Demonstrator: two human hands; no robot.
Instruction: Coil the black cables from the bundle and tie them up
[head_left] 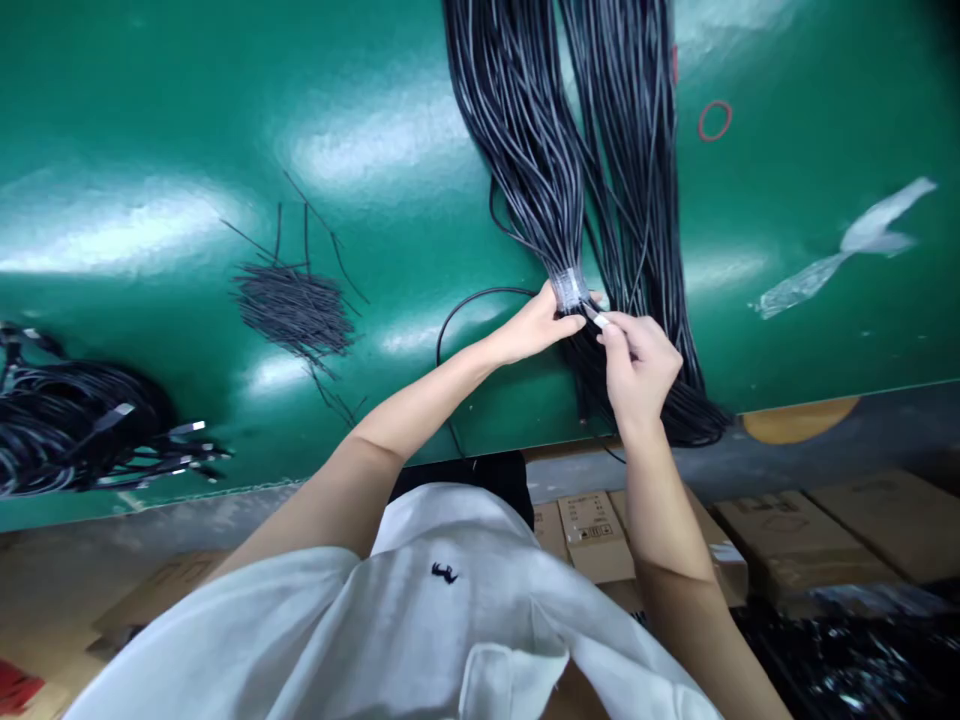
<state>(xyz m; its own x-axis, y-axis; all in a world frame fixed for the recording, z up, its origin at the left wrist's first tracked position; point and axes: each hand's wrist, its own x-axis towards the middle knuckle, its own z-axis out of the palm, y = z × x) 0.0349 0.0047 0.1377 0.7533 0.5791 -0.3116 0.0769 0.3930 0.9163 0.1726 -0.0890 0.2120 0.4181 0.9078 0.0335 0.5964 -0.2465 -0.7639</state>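
Observation:
A thick bundle of black cables (536, 165) runs down the table and is bound by a clear tape wrap (570, 288). My left hand (541, 325) grips the bundle at this wrap, thumb on the near side and fingers partly hidden beneath the cables. Pinched in my right hand (639, 360) is a small blade (598, 317), pale at the held end, its tip at the lower edge of the wrap. A second bundle of black cables (637, 150) lies alongside on the right, its lower end partly hidden by my right hand.
On the green table (390, 220) lie a pile of short black ties (296, 308), coiled cables with metal plugs (82, 425), a red rubber band (715, 120) and a crumpled clear plastic strip (847, 245). Cardboard boxes (802, 540) stand below the table's near edge.

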